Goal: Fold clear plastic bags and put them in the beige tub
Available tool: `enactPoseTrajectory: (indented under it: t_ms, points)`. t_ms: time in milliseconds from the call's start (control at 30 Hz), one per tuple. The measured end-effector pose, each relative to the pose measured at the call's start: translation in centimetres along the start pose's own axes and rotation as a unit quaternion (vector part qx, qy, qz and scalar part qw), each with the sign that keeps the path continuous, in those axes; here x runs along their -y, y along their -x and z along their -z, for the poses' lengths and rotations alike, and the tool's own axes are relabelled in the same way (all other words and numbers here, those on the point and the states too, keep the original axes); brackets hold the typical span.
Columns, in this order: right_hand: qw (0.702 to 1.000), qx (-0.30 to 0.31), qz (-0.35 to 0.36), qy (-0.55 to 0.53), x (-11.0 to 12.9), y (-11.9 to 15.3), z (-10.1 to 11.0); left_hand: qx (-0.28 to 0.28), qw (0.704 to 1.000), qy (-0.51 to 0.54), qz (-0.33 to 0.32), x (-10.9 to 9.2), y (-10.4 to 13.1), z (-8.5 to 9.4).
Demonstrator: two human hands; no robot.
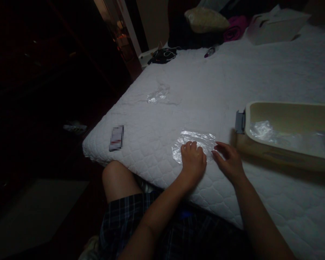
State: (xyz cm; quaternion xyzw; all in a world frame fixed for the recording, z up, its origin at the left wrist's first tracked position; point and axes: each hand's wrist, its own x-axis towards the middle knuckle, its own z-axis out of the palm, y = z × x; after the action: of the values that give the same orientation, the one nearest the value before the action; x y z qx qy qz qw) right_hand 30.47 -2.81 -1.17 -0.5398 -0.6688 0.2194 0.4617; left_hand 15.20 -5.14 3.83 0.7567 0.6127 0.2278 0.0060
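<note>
A clear plastic bag [178, 150] lies flat on the white quilted bed, glinting in the dim light. My left hand [193, 160] rests on top of it with curled fingers, pressing the film to the quilt and hiding the bag's middle. At the bag's right edge is my right hand [230, 160], its thumb and index fingertips touching the film but apart from each other. Beyond my right hand stands a cream plastic bin [281, 153] with a grey latch; crumpled clear plastic [262, 130] lies inside it.
Another crumpled clear plastic piece [157, 95] lies farther up the bed. A phone-like, blurred-out object [116, 138] is near the left edge. At the back are a white box [278, 29], a pillow [206, 20], a magenta roll [235, 29] and cables [168, 54].
</note>
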Motion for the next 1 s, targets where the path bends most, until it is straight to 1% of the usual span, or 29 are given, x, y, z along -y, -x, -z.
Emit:
enactPoseTrajectory:
  t_ms: [67,133,167,233,300,367,400,467,500,567,633,733,833,900,1000]
  points:
    - [0.999,-0.033,0.026,0.02,0.5,0.2,0.3,0.001,1.0,-0.007,0.009,0.0,0.1,-0.1]
    - [0.994,-0.059,0.076,0.059,1.0,0.6,0.5,0.002,1.0,-0.011,0.016,0.0,0.2,-0.2]
    - [0.989,-0.06,0.105,0.081,1.2,0.8,0.6,0.004,1.0,-0.012,0.016,0.0,0.1,-0.2]
    - [0.979,-0.034,0.159,0.124,1.6,1.2,0.7,0.005,1.0,-0.017,0.011,0.0,0.1,-0.2]
    - [0.967,0.016,0.195,0.165,1.8,1.4,0.6,0.001,1.0,-0.023,-0.003,0.2,0.0,-0.2]
    - [0.955,0.061,0.212,0.197,1.8,1.4,0.5,0.006,0.999,-0.022,-0.038,0.5,-0.1,-0.2]
    - [0.952,0.075,0.215,0.206,1.8,1.3,0.4,0.018,0.998,-0.02,-0.063,0.7,-0.1,-0.3]
    - [0.951,0.086,0.211,0.21,1.7,1.2,0.4,0.055,0.993,-0.015,-0.108,1.2,-0.1,-0.4]
    - [0.952,0.087,0.207,0.209,1.7,1.2,0.3,0.072,0.99,-0.015,-0.119,1.3,0.0,-0.5]
    - [0.955,0.091,0.194,0.207,1.5,1.1,0.3,0.092,0.989,-0.014,-0.118,1.6,0.1,-0.6]
    - [0.959,0.097,0.181,0.196,1.2,1.0,0.2,0.092,0.99,0.0,-0.103,1.6,0.2,-0.6]
    - [0.97,0.095,0.164,0.153,0.6,1.0,0.1,0.063,0.992,0.061,-0.086,1.3,0.3,-0.3]
    - [0.983,0.073,0.14,0.095,0.5,0.9,0.0,0.001,0.987,0.146,-0.07,1.6,0.0,0.6]
    - [0.991,0.044,0.116,0.056,0.8,0.8,0.0,-0.035,0.98,0.188,-0.045,2.5,-0.3,1.5]
    - [0.998,-0.025,0.058,0.019,1.3,0.6,0.4,-0.064,0.974,0.215,0.029,5.2,-1.0,2.8]
